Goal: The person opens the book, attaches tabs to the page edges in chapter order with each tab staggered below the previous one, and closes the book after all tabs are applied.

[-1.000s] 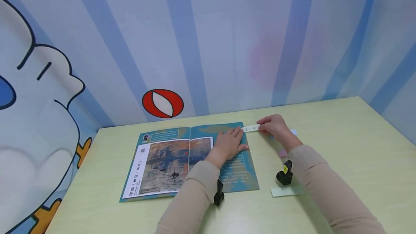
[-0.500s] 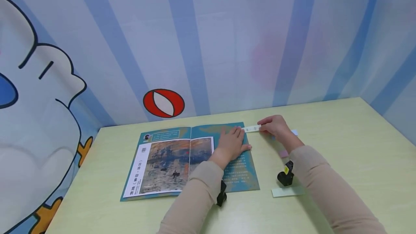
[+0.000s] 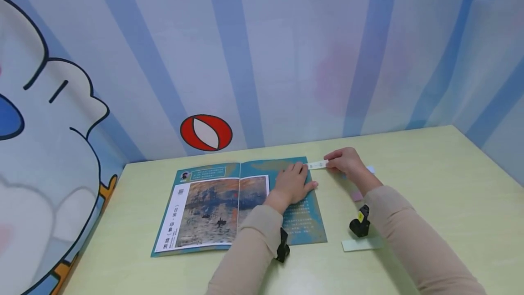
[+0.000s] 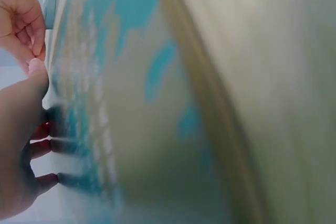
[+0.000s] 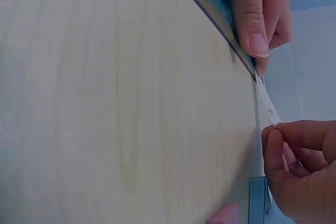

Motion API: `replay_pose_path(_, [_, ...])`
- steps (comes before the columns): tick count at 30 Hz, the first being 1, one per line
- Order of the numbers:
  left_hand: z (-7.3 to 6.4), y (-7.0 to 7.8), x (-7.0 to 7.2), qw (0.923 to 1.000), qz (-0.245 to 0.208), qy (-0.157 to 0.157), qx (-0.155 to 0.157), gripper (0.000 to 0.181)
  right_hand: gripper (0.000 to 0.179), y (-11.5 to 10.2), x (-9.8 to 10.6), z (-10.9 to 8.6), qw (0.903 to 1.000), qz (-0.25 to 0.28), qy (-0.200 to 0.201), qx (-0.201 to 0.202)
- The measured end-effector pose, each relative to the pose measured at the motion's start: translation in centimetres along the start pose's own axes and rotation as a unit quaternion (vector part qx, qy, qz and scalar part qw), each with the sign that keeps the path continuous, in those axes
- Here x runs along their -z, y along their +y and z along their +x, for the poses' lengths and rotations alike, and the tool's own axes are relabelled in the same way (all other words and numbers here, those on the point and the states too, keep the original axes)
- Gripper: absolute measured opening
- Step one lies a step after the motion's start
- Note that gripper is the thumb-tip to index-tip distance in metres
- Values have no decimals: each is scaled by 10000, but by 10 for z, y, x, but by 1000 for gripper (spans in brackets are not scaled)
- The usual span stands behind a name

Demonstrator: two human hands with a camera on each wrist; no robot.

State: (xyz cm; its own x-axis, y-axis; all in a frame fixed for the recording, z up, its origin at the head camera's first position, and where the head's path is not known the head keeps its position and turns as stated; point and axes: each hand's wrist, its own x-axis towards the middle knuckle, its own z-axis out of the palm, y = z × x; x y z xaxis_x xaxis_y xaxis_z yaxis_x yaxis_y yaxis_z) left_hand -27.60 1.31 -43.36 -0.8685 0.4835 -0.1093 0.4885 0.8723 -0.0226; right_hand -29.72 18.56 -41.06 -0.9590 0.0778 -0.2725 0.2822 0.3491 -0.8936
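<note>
An open magazine (image 3: pixel 315 226) with a painting printed across its pages lies on the table. My left hand (image 3: pixel 292 183) presses on the right page near its top outer corner, fingers extended and thumb over the page's edge. From that edge a narrow white strip with printed characters (image 3: pixel 317 165) sticks out to the right, its inner end at my left fingertips. My right hand (image 3: pixel 345 162) pinches the strip's outer end between thumb and index finger. In the right wrist view, the strip (image 5: pixel 269 106) spans between both hands, close over the tabletop.
Under and beside my right forearm lie a pink piece (image 3: pixel 357 195) and a pale blue piece (image 3: pixel 370 169), the latter partly hidden. A pale green strip (image 3: pixel 362 244) is nearer the front. Behind the table (image 3: pixel 450 172) rises a blue-striped backdrop (image 3: pixel 294 58).
My left hand has shifted slightly right towards the page's edge, and a little less of the strip shows between the hands. The right hand keeps its pinch almost in place.
</note>
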Motion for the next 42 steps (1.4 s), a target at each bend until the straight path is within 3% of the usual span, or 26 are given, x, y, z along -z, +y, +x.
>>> replay_pose_path(8, [4, 5, 1, 9993, 218, 79, 279, 67, 30, -2, 0, 0, 10000, -39, 38, -38])
replay_pose_path(13, [2, 5, 1, 9997, 152, -5, 206, 66, 31, -2, 2, -1, 10000, -2, 27, -76])
replay_pose_path(22, [-7, 1, 10, 9990, -400, -189, 87, 59, 31, 0, 0, -1, 10000, -46, -39, 2])
replay_pose_path(30, [-7, 2, 11, 9971, -746, -153, 86, 59, 31, 1, 1, -1, 10000, -87, 28, -16])
replay_pose_path(42, [-14, -3, 5, 9978, -660, 42, -99, 58, 32, 0, 2, -4, 9999, -113, -58, 72])
